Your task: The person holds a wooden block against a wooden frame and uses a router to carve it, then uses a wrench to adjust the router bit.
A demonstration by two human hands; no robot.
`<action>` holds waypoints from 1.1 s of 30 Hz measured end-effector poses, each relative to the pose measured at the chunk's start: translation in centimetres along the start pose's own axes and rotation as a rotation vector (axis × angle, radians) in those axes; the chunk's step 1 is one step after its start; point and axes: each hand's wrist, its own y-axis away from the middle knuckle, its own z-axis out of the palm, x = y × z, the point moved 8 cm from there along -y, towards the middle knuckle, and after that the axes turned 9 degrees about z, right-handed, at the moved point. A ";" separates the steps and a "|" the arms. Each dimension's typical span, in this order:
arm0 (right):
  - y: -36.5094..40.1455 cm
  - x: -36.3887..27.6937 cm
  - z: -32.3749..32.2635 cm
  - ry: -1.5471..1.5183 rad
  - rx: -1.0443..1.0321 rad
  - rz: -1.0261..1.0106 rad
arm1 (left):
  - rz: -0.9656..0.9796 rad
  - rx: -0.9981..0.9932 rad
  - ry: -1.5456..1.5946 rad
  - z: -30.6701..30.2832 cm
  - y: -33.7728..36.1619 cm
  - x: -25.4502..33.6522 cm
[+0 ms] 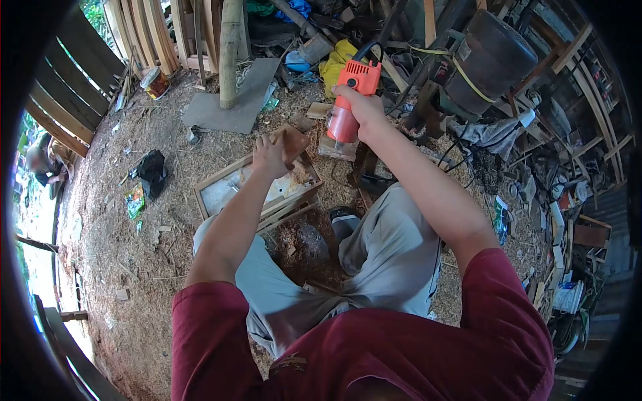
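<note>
An orange-red power tool (344,123) with a clear lower part stands upright on a small wooden piece (336,148). My right hand (363,107) is wrapped round its body from the right. To the left, my left hand (269,155) is closed on the edge of a brown wooden block (293,143), above the far side of a shallow wooden frame (207,182) with a pale metal surface inside. A small metal part lies on that surface. The undersides of my fingers are hidden.
Sawdust covers the ground (160,254). A black plastic bag (152,172) and a can (154,83) lie left. A pole (229,60) stands on a grey sheet (207,110). Dark machinery (491,60) and cables are right. Another person (47,160) is at far left.
</note>
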 end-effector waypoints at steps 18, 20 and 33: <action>0.5 -0.2 1.2 -0.004 -0.063 0.011 | 0.029 0.055 -0.014 -0.9 1.1 1.0; 0.0 0.3 1.4 0.015 -0.064 0.004 | 0.017 -0.023 -0.004 -0.8 1.5 0.9; 0.1 0.3 1.5 -0.024 -0.089 -0.027 | 0.060 0.041 -0.015 -2.9 2.1 2.0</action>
